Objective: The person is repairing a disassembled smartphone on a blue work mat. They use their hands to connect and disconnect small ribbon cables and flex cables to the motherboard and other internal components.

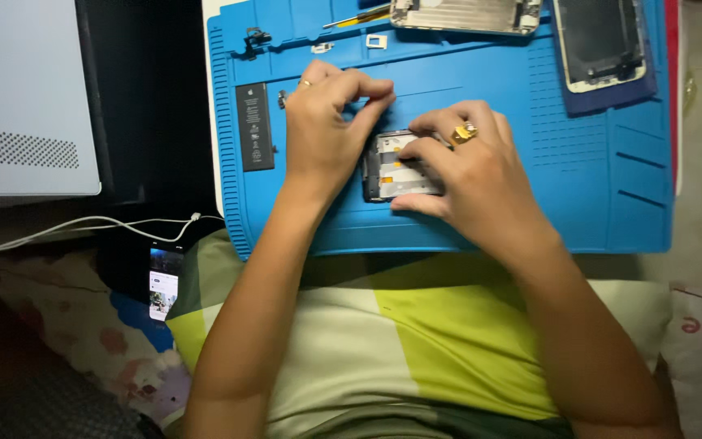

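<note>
Two bare hands work over a small grey metal phone frame (396, 167) that lies in the middle of a blue rubber work mat (530, 187). The right hand (465, 175) presses down on the frame and hides most of it. The left hand (327, 122) is pinched shut just above the frame's top corner; what it pinches is too small to see. A long black flat battery (254, 126) lies near the mat's left edge. A silver phone back shell (465, 15) and a dark phone screen (603, 45) sit at the top, both cut off by the picture's edge.
</note>
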